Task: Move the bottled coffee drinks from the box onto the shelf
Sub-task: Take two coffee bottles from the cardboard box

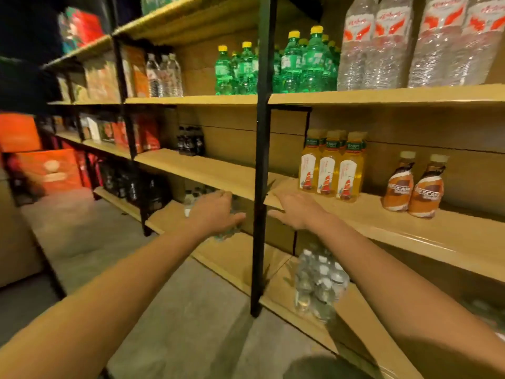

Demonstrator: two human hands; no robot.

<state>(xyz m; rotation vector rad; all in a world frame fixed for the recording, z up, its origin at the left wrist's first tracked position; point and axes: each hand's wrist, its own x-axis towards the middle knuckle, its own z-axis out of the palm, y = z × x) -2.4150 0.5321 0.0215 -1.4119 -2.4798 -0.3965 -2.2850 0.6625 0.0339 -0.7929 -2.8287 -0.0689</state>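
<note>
Two brown Nescafe coffee bottles (414, 186) stand upright side by side on the middle wooden shelf (410, 231), right of three yellow tea bottles (330, 166). My right hand (296, 210) hovers flat over the shelf's front edge, left of the tea bottles, holding nothing. My left hand (216, 212) reaches forward left of the black upright post (262, 160), fingers loosely bent and empty. The box is out of view.
Green soda bottles (276, 67) and large water bottles (410, 42) fill the shelf above. Small water bottles (319, 280) stand on the lowest shelf. Dark bottles (191, 140) sit further left. Orange cartons (41, 160) are stacked at the far left on the grey floor (109, 242).
</note>
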